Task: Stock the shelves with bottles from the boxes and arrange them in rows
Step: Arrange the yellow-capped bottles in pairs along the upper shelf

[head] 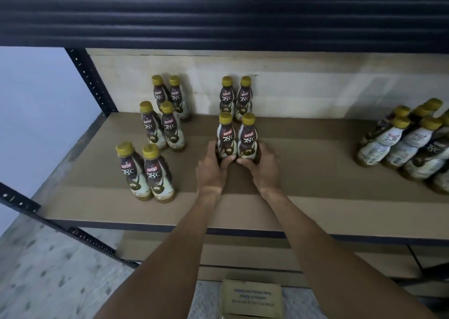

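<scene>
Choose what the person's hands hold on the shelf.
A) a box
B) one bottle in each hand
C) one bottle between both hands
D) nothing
B: the left hand grips the left bottle and the right hand grips the right bottle, both upright on the shelf.

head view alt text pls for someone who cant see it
The left hand grips one gold-capped Kopiko bottle and the right hand the bottle beside it, on a brown shelf in front of another pair. Three more pairs stand at left, a cluster at far right, a cardboard box below.
</scene>
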